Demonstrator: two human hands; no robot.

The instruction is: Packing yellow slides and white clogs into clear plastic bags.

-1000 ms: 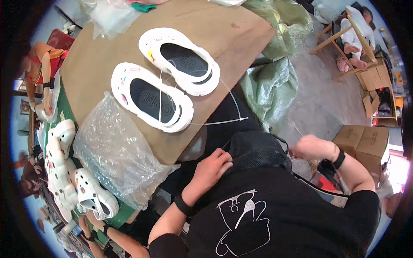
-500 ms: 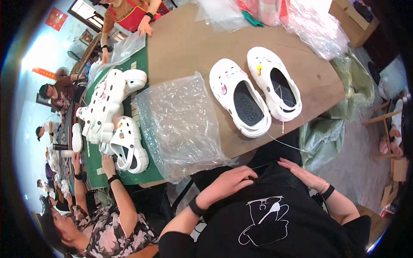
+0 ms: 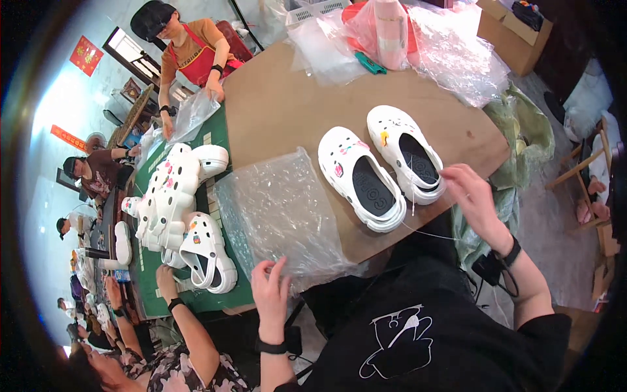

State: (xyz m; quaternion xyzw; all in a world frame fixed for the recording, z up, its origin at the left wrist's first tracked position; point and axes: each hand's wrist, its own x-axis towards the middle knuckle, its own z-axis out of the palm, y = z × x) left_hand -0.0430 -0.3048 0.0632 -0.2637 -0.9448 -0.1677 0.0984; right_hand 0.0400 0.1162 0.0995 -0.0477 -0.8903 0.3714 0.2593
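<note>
Two white clogs with dark insoles and small charms lie side by side on the brown table, the left clog (image 3: 332, 149) a little nearer to me than the right clog (image 3: 390, 117). My right hand (image 3: 475, 201) is beside the right clog's heel, its fingers loosely stretched and apart. A thin white cord (image 3: 428, 234) trails from the clogs over the table edge. Left of them a clear plastic bag (image 3: 281, 202) lies flat. At its near edge is my left hand (image 3: 270, 291), fingers raised and parted; whether they touch the film cannot be told.
More white clogs (image 3: 171, 189) are heaped on a green mat (image 3: 150, 287) at the left, where a co-worker's hand (image 3: 166, 282) rests. Another person in a red apron (image 3: 199, 49) handles clear bags. Plastic film (image 3: 457, 55) and a green clip (image 3: 370, 63) lie at the back.
Both my hands have risen from my lap: the left to the plastic bag's near edge, the right to the right clog's heel. The view has shifted, showing more of the table's far side.
</note>
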